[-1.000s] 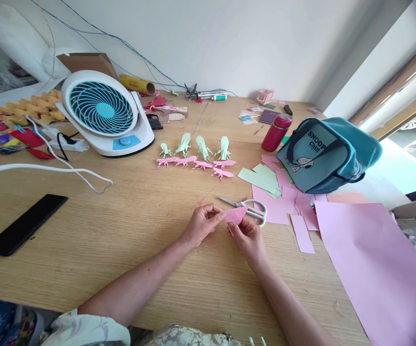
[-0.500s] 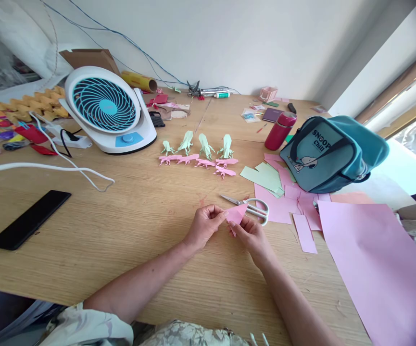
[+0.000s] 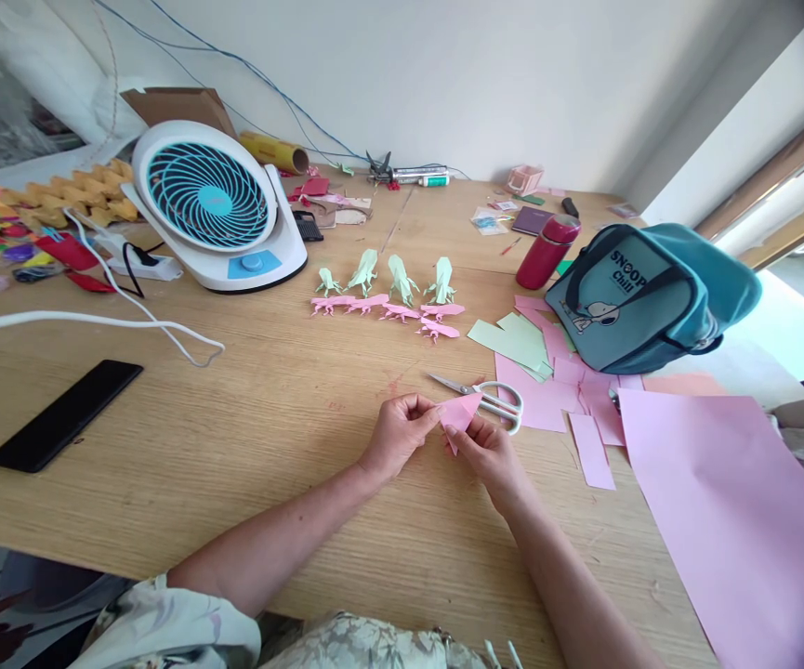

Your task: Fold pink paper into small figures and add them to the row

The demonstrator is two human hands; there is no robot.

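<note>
Between my two hands is a small folded piece of pink paper [image 3: 460, 412], roughly triangular. My left hand [image 3: 402, 432] pinches its left corner between thumb and forefinger. On its lower right edge, my right hand [image 3: 486, 457] grips it with the thumb on top; those fingertips are partly hidden behind the paper. Just beyond the paper lie scissors [image 3: 501, 401] with white handles, blades pointing left. Farther back stand several green origami insects [image 3: 402, 279], with several pink origami insects [image 3: 402, 311] in front of them.
Cut pink sheets [image 3: 531, 395] and green strips [image 3: 509, 344] lie to the right, beside a large pink sheet [image 3: 729, 502]. A teal bag [image 3: 631, 297] and red flask [image 3: 547, 251] stand behind. At left are a fan [image 3: 217, 204], white cable [image 3: 59, 323] and black phone-like slab [image 3: 67, 415].
The view has shifted slightly, so the table's contents sit a little farther right. Both hands keep their hold on the folded pink paper, with hardly any change in its pose.
</note>
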